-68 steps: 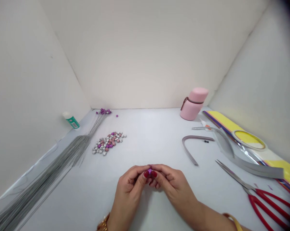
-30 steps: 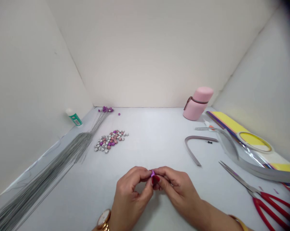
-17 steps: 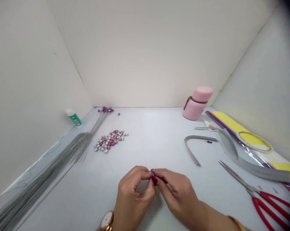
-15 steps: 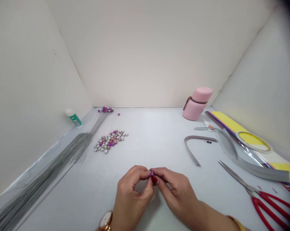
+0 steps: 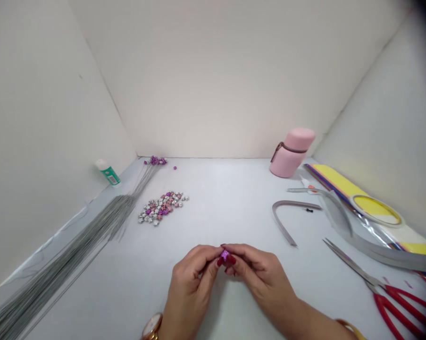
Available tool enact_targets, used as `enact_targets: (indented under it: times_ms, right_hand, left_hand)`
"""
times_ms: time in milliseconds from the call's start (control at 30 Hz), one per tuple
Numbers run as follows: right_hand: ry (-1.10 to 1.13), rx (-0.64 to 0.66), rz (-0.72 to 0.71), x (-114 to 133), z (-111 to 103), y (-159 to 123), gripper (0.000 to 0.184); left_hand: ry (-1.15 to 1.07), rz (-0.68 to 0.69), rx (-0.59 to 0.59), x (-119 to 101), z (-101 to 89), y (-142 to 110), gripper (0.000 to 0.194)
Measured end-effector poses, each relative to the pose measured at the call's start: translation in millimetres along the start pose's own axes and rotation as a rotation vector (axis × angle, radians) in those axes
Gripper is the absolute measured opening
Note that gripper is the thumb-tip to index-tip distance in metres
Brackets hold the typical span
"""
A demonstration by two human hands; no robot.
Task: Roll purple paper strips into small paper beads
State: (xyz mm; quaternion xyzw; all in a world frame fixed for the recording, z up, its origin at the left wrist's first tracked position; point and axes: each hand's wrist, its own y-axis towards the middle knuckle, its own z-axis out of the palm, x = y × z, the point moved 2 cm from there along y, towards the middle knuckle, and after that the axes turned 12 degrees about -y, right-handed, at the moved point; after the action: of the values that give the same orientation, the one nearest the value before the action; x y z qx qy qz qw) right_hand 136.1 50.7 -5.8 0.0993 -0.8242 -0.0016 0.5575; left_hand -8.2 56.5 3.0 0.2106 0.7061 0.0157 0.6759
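Between my left hand and my right hand, a small shiny purple paper star is pinched at the fingertips. Both hands hold it over the white work surface, and their red-painted nails sit around it. Up and to the left lies a loose patch of small pink, purple and silver paper stars. A long bundle of thin grey wires runs along the left side, nearest my left hand.
At the left wall stands a green-labelled glue bottle. Red-handled scissors, grey paper strips, a tape roll and a coloured paper stack lie at right. Behind them stands a pink bottle. White walls surround the surface.
My fingers have shifted on the star, so more of its purple face now shows between my fingertips. My hands have come slightly closer together around it.
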Motion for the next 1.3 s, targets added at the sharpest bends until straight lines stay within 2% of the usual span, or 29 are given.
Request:
enact_targets:
  times_ms: [267,433,633,800,1100,1300]
  right_hand:
    - [0.138,0.029,0.188,4.2,2.2,2.6,0.017]
    - [0.093,-0.003,0.142,2.8,1.3,2.4,0.016]
    - [0.011,0.017,0.078,3.6,-0.7,1.4,0.016]
    - [-0.073,0.047,-0.002,5.0,-2.8,0.0,0.018]
    - [-0.079,0.068,-0.016,5.6,-2.8,1.7,0.018]
    - [-0.187,0.060,-0.081,7.7,-0.6,-3.3,0.020]
  left_hand:
    - [-0.029,0.019,-0.033,1.3,0.2,-0.4,0.021]
    - [0.044,-0.022,-0.067,0.2,0.6,-2.4,0.019]
    - [0.146,0.050,-0.067,-1.5,-0.3,-3.4,0.017]
    - [0.147,0.059,-0.062,-5.4,-0.1,-1.8,0.015]
    - [0.098,0.065,-0.080,-6.2,0.5,-0.4,0.012]
    - [0.163,0.064,-0.119,-4.0,5.8,-0.5,0.010]
